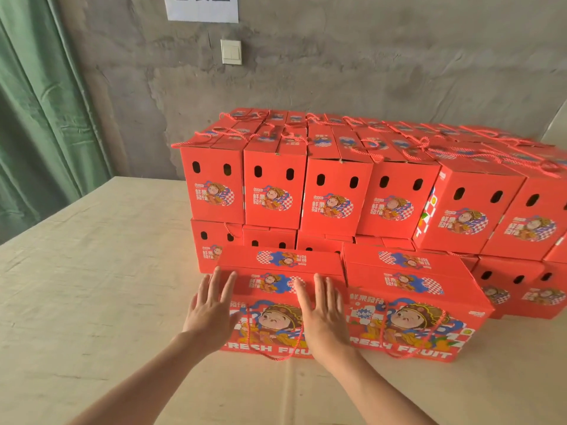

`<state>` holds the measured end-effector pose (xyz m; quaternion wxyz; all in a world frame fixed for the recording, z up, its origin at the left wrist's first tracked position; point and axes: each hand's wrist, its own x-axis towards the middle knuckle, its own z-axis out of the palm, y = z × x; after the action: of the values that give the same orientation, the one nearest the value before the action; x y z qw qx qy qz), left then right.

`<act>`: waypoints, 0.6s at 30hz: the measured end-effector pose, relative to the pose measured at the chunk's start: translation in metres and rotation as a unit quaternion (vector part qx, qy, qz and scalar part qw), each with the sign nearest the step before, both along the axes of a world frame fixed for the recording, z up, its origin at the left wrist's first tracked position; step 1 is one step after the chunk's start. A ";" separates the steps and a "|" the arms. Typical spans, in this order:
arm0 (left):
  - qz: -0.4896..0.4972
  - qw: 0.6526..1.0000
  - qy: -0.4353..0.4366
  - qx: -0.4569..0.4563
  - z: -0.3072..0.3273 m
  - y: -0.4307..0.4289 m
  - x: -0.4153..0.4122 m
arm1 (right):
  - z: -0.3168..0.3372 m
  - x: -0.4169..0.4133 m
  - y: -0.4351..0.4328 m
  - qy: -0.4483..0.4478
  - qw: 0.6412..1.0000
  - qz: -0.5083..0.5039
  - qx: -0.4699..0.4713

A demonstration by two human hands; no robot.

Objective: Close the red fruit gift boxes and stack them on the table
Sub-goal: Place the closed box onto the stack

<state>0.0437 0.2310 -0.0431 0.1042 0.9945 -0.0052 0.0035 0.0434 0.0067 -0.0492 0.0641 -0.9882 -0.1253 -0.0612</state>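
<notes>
A closed red fruit gift box (277,286) sits on a pale table (92,271) in the lower centre of the frame. It is long and low, printed with a cartoon figure, blue and white checks and the words FRESH FRUIT along the bottom. A red rope handle (276,355) droops down its front face. A second matching box (411,302) sits just beside it on the right, also closed. Behind both, filling the centre and right of the frame, is a stack of red boxes (337,194) in two layers, their narrow ends facing forward with two oval holes each and rope handles lying across the tops.

Two bare forearms reach in from the bottom edge. The left hand (211,311) is flat, fingers straight and spread, at the box's left front corner. The right hand (322,314) lies flat against the front face, fingers straight and pointing up. Neither grips anything.

A green curtain (40,102) hangs at upper left; a light switch (231,51) and a paper sign (201,7) are on the grey wall (399,56)
</notes>
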 end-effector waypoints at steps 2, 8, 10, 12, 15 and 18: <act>-0.003 1.000 0.005 0.007 -0.001 -0.002 0.015 | -0.004 0.010 -0.004 -0.009 1.000 -0.008 0.007; -0.007 0.999 -0.001 0.039 -0.009 -0.003 0.055 | -0.004 0.048 -0.006 0.008 1.000 -0.019 0.004; -0.011 0.999 0.009 0.050 -0.008 -0.002 0.064 | -0.001 0.054 -0.004 0.017 1.000 -0.024 0.001; -0.019 0.998 0.004 0.062 -0.009 0.001 0.070 | -0.002 0.056 -0.001 0.020 0.999 -0.030 0.001; -0.034 0.996 -0.002 0.080 -0.008 0.004 0.070 | 0.002 0.054 -0.002 0.035 0.999 -0.027 0.000; -0.050 0.993 0.008 0.104 -0.005 0.007 0.070 | 0.012 0.050 -0.007 0.044 0.999 -0.003 0.010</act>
<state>0.1134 0.2378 -0.0477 0.0004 0.9985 -0.0539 -0.0104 0.0934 -0.0001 -0.0374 0.0796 -0.9895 -0.1190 -0.0191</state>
